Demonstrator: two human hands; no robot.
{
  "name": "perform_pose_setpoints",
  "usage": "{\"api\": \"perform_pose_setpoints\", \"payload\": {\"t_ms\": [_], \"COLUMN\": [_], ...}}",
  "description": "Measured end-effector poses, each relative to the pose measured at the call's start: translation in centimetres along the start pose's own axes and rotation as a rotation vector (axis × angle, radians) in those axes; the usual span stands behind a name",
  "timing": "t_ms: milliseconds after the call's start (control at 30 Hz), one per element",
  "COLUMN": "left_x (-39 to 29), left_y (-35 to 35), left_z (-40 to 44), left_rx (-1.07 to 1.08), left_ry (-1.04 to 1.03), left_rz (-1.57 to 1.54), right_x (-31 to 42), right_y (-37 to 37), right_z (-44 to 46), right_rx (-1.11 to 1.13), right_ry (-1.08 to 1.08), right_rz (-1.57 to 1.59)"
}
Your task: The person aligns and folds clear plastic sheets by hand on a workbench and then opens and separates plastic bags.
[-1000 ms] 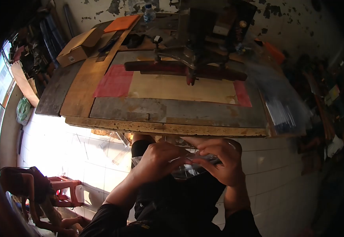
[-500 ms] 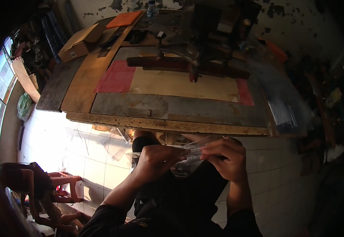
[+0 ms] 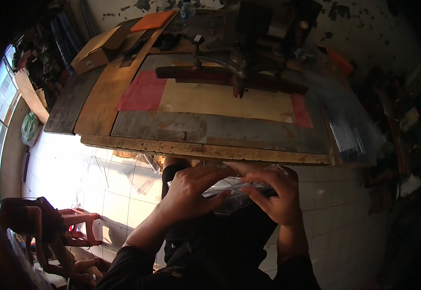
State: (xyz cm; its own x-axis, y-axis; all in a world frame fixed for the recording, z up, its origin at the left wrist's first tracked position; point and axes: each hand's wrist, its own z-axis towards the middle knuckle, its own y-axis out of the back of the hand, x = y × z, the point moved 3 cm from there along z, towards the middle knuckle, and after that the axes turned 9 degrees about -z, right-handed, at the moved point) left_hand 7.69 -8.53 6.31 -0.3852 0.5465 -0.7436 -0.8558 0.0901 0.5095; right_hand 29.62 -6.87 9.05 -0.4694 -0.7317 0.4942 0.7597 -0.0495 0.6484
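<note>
Head view: clear plastic [image 3: 230,185] lies between left hand [image 3: 188,190] and right hand [image 3: 279,197]; both hands loosely spread.

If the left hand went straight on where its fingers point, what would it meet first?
Probably the right hand, facing the left hand across the clear plastic; one view leaves their depth unclear.

Plastic [image 3: 237,200] lies between our left hand [image 3: 188,191] and our right hand [image 3: 283,193]. From there we have the table [image 3: 162,124] at twelve o'clock, a bar [image 3: 215,79] across its middle, a box [image 3: 94,53] on it at half past ten, a stool [image 3: 81,223] at half past eight.
</note>
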Motion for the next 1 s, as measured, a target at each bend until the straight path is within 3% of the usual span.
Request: {"api": "perform_pose_setpoints", "payload": {"t_ms": [67,167,333,433,533,667,800,1000], "left_x": [-0.6,-1.7,-0.4,0.1,1.2,1.4,1.3,0.0], "left_y": [0.3,0.5,-0.1,0.0,-0.1,-0.5,-0.2,0.2], "left_z": [0.6,1.1,0.2,0.0,-0.8,-1.2,-0.6,0.5], "left_rx": [-0.040,-0.040,-0.008,-0.073,-0.094,-0.090,-0.096,0.016], "left_ry": [-0.170,-0.181,-0.080,-0.079,-0.086,-0.091,-0.144,0.003], "left_rz": [0.103,0.041,-0.005,-0.023,-0.008,0.014,-0.037,-0.144], "right_x": [0.3,0.5,0.0,-1.1,-2.0,-2.2,-2.6,-2.3], "right_y": [0.1,-0.2,-0.5,0.2,0.4,0.6,1.0,0.9], "right_z": [-0.2,0.1,-0.1,-0.2,-1.0,-1.4,-1.6,-1.3], "right_rx": [0.050,0.079,0.063,0.192,0.268,0.106,0.110,0.178], "right_ry": [-0.037,-0.005,0.021,0.025,-0.032,-0.128,-0.146,-0.104], "right_rz": [0.015,-0.019,-0.068,-0.203,-0.120,-0.034,-0.001,0.003]}}
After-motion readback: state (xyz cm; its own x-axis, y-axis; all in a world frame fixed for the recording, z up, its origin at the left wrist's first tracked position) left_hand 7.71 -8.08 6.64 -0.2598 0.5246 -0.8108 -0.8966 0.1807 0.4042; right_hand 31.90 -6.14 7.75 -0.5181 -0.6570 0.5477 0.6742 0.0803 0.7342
